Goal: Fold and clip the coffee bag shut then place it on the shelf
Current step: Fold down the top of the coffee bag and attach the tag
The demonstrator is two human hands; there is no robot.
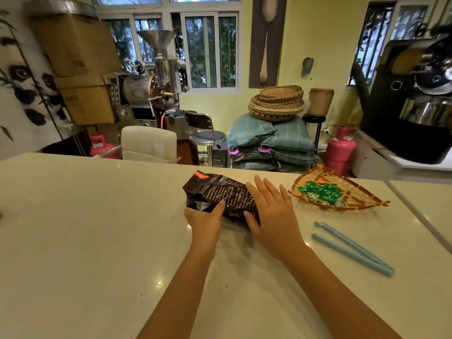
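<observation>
— Dark foil, glossy, printed all over with small pale text: that is the bag (220,194). It lies on its side on the counter (85,216), near the far edge, with an orange patch at its far corner.

— Which end is open?

— The near left end. It gapes a little and the silvery lining shows inside.

— And the hands?

— Both are on the bag. The left hand (205,222) is curled at the open end, its fingers (217,209) bent over the foil edge there, gripping it. The right hand (271,211) lies flat and spread on the bag's right part, palm down, fingers apart and stretched out, pressing rather than grasping. Its thumb touches the near side of the bag.

— Where is the clip?

— A pale blue clip (352,248) lies on the counter to the right of the right forearm, well apart from the bag. Its two long arms are splayed at the far end and joined at the near right end.

— Anything else on the counter?

— A woven tray (362,192) just beyond the clip, near the right hand's fingertips but not touching them. It holds small green packets (320,190).

— Is the shelf visible?

— I cannot tell which thing would be the shelf.
</observation>
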